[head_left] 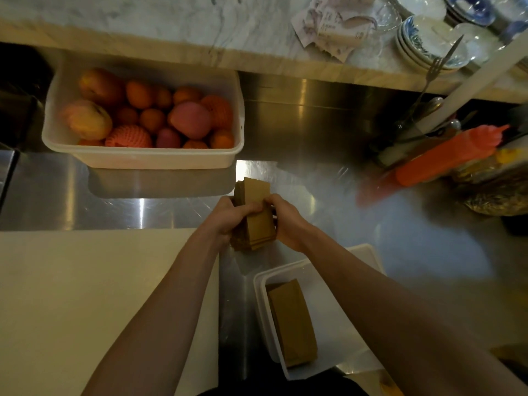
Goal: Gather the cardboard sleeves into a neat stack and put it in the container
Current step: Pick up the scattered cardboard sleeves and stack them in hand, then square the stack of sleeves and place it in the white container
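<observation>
A stack of brown cardboard sleeves [255,212] stands on the steel counter at the middle of the view. My left hand [228,217] grips its left side and my right hand [288,221] grips its right side, thumbs pressed on top. The sleeves' edges are nearly lined up. Close to me, a white plastic container [328,310] sits on the counter under my right forearm, with another stack of sleeves [293,324] lying inside it along its left wall.
A white tub of fruit [143,161] stands at the back left. A pale cutting board [85,295] lies at the left. An orange squeeze bottle [445,158], utensils and a bag crowd the right. Plates [423,44] and receipts sit on the marble ledge behind.
</observation>
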The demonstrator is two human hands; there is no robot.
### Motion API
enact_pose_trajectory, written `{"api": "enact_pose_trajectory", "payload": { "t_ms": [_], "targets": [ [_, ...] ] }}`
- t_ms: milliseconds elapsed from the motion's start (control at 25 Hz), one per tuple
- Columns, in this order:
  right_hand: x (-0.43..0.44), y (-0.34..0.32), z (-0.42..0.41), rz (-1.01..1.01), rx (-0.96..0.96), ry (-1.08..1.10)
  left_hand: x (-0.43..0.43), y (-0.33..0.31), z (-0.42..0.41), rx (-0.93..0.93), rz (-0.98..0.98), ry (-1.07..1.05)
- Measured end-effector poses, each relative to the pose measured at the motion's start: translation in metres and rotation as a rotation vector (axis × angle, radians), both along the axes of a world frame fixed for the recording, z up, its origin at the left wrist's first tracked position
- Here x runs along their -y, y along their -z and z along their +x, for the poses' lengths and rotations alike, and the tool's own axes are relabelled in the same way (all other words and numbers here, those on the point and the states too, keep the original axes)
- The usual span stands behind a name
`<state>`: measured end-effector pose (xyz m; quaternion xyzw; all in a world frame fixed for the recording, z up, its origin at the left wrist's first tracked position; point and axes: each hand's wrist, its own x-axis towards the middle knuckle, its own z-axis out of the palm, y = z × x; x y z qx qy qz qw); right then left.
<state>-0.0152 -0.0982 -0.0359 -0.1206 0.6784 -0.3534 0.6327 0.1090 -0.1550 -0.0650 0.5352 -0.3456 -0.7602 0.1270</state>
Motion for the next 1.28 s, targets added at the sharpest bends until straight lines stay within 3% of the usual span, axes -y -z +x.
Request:
{"api": "enact_pose_trajectory", "payload": {
  "t_ms": [280,520,920,1280],
  "targets": [
    [-0.019,-0.025,-0.053,-0.198,-0.153,-0.224,-0.007,-0.045,-0.007,-0.173,-0.094,0.026],
    [-0.074,-0.065,-0.113,-0.328,-0.205,-0.351,-0.049,-0.073,-0.056,-0.255,-0.202,0.191],
    [-0.185,-0.061,-0.265,-0.575,-0.381,-0.517,-0.154,-0.095,-0.201,-0.033,-0.641,0.511],
    [-0.267,-0.011,-0.328,-0.548,-0.433,-0.606,-0.252,-0.045,-0.275,0.040,-0.623,0.547]
  ]
}}
